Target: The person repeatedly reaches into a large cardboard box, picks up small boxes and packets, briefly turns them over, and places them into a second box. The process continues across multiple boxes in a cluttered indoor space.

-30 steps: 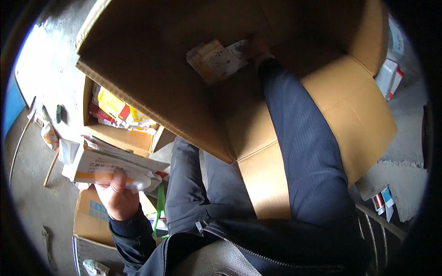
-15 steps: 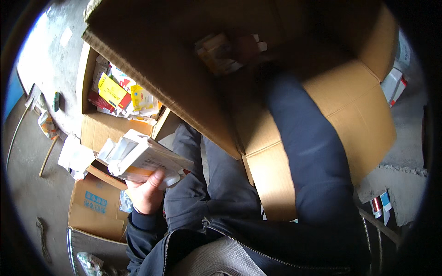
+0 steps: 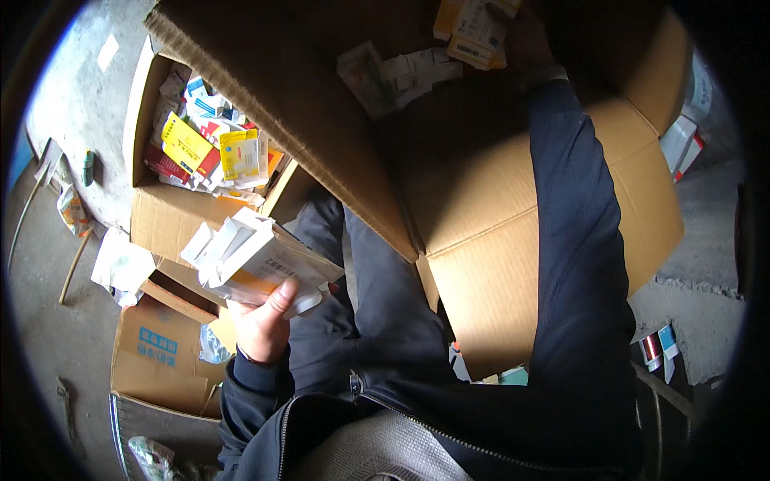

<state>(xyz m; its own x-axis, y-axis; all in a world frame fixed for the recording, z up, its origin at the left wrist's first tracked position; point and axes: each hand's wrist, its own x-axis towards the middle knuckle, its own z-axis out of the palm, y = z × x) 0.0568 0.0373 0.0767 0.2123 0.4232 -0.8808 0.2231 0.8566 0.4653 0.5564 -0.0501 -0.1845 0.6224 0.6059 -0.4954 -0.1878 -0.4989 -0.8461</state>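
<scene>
A stack of flattened white cartons [image 3: 261, 258] is gripped in my left hand [image 3: 265, 325], thumb on top, over my left leg. My right arm reaches into a large brown cardboard box [image 3: 489, 264] that lies open toward me. Deep in its shadow my right hand [image 3: 529, 40] has its fingers closed on a yellow-and-white carton [image 3: 479, 36]; part of that hand is lost in the dark. Just left of it, white flattened cartons [image 3: 421, 70] lie inside the large box.
To the left stands a brown box [image 3: 172, 216] filled with several small cartons, a yellow carton [image 3: 186, 144] among them. Below it is another brown box [image 3: 160, 377] with blue print. Rods and scraps lie on the floor at far left. A concrete ledge [image 3: 690, 313] is at right.
My right hand has moved up and right inside the large box and now holds the yellow-and-white carton. White cartons there are more exposed. The left hand keeps its stack.
</scene>
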